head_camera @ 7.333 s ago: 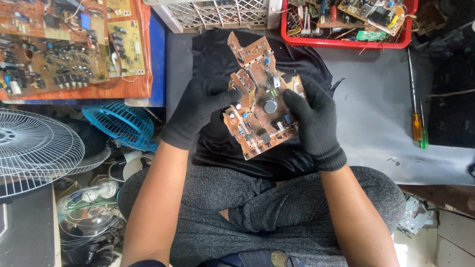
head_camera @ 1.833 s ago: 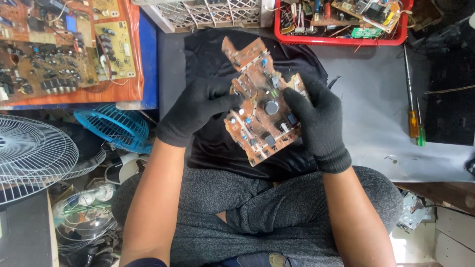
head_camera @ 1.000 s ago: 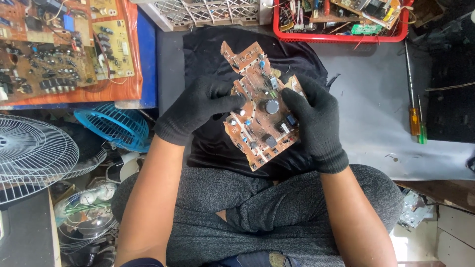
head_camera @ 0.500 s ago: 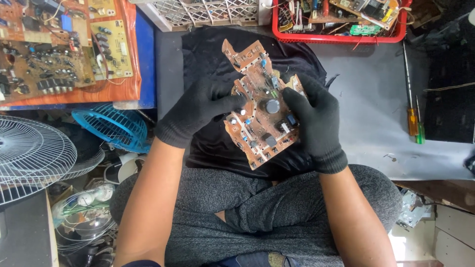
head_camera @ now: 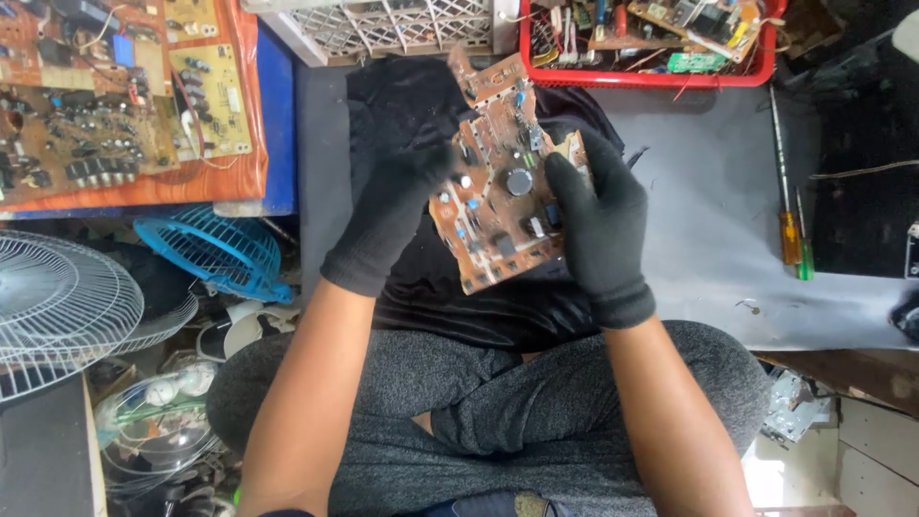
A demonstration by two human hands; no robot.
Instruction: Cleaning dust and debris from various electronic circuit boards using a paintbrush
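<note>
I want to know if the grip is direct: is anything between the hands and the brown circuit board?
Only the black gloves. The left hand and right hand each grip an edge of the circuit board directly.

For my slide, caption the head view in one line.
Two black-gloved hands, left hand and right hand, hold a brown circuit board over a black cloth.

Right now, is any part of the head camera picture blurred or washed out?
Head view: the left hand is smeared with motion blur; the brown circuit board and right hand look sharper; the bottom right corner by the floor is blown out white; light is otherwise even and soft.
</note>
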